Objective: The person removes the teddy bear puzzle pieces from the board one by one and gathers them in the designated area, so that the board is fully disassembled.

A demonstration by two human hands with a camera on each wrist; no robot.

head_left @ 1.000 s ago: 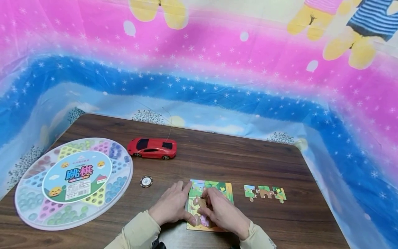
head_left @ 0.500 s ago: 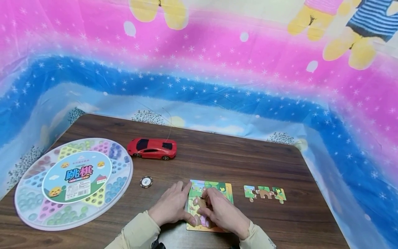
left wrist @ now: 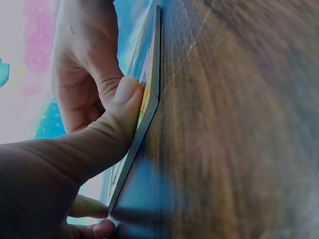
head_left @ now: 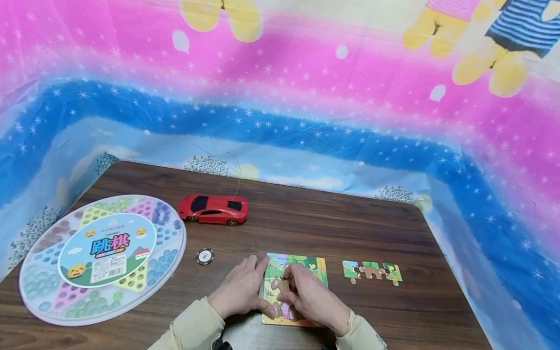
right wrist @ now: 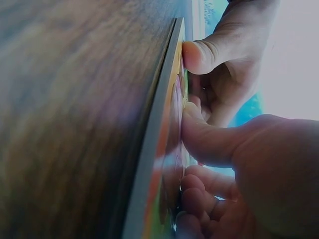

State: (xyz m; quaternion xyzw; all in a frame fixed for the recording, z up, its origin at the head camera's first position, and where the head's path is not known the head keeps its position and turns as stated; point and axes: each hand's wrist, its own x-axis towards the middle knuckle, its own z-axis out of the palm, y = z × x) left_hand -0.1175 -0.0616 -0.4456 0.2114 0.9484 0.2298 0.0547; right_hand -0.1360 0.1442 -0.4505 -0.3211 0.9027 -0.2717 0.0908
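A jigsaw puzzle in a flat frame (head_left: 322,279) lies at the table's front, showing a brown animal on green and yellow. My left hand (head_left: 240,287) rests along its left side, thumb pressing the picture near the lower left and fingers at the upper left edge. My right hand (head_left: 312,296) is over the puzzle's right half. Its thumb (right wrist: 202,132) and curled fingertips (right wrist: 192,194) pinch at a puzzle piece, which the hand mostly hides. Right of the frame, three loose puzzle pieces (head_left: 373,271) lie in a row.
A black-and-white poker chip (head_left: 204,256) lies left of my left hand. Behind it is a red toy car (head_left: 214,210) with a thin wire antenna. A big round Chinese checkers set (head_left: 168,253) fills the table's left side. Patterned cloth (head_left: 280,97) hangs behind the table (head_left: 306,218).
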